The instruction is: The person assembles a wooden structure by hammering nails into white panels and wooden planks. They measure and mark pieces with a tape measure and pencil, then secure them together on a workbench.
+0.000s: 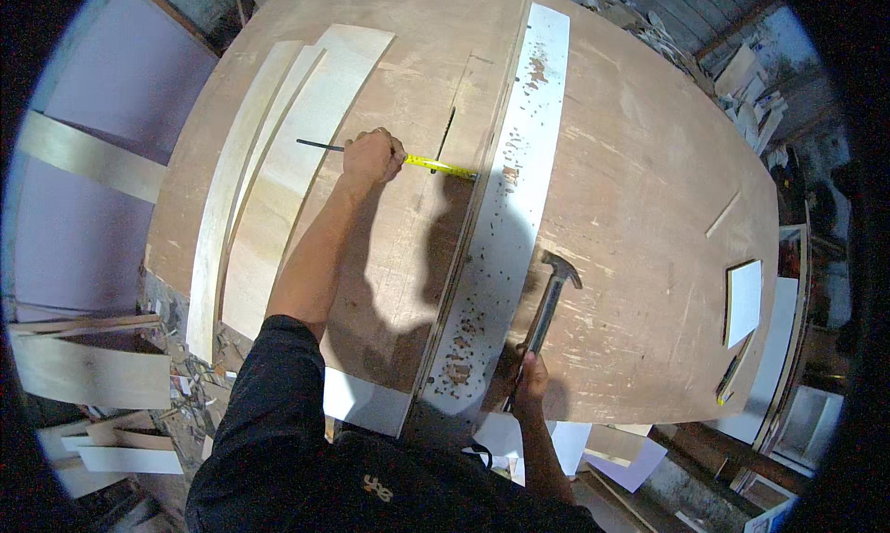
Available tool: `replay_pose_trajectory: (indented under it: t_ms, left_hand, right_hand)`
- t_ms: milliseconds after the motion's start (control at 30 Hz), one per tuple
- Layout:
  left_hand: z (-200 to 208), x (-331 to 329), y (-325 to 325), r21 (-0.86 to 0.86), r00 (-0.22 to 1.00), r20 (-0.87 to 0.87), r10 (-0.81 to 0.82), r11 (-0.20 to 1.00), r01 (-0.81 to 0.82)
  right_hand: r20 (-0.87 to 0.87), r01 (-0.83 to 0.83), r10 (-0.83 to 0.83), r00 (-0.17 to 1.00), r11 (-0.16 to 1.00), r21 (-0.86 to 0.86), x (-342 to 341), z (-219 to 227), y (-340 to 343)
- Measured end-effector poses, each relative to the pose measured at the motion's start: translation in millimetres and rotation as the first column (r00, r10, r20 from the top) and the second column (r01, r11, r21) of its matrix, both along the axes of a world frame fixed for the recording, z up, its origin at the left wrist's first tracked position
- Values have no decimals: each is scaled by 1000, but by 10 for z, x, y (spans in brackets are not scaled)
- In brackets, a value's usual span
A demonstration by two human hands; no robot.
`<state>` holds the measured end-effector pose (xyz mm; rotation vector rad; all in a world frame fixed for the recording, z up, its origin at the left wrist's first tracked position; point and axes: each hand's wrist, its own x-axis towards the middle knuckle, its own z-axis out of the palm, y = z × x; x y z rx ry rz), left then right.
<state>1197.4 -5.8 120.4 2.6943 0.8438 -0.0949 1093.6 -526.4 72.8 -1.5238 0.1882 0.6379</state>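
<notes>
My left hand (pixel 374 156) is closed over the table, left of a long pitted white strip (pixel 513 162). From its right side a yellow measuring tape (pixel 440 167) runs out to the edge of the strip. A thin dark stick, perhaps a pencil (pixel 318 145), pokes out of the hand's left side. The tape's case, if it is in my palm, is hidden. My right hand (pixel 530 383) is wrapped round the handle of a claw hammer (pixel 549 301). The hammer's head points away from me, just right of the white strip.
Pale wooden boards (pixel 306 97) lie on the left of the large plywood tabletop (pixel 649 190). A small white pad-like piece (pixel 743 303) and a pencil-like stick (pixel 731 380) sit near its right edge. Wood scraps (pixel 742 88) and offcuts (pixel 125 448) surround the table.
</notes>
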Motion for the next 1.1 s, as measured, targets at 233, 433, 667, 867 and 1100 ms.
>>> replay_pose_trajectory:
  t_ms: [233, 433, 667, 867, 1100]
  left_hand:
    - [-14, 20, 31, 6, 1000, -22, -4, 1000, 4]
    - [-34, -4, 35, 34, 1000, -2, -22, 999, 23]
    - [-54, 13, 60, -7, 1000, -5, -31, 999, 31]
    - [-51, 6, 72, -16, 999, 40, -31, 999, 31]
    - [-24, -6, 49, 4, 999, 38, -29, 1000, 29]
  right_hand:
    - [-74, -89, 78, 994, 984, -156, 128, 278, 128]
    - [53, -112, 120, 991, 985, -135, 88, 305, 121]
    - [72, -257, 278, 958, 942, -216, 359, 176, -172]
    - [194, -252, 298, 935, 940, -229, 366, 92, -139]
    - [61, -216, 234, 970, 953, -214, 405, 39, -179]
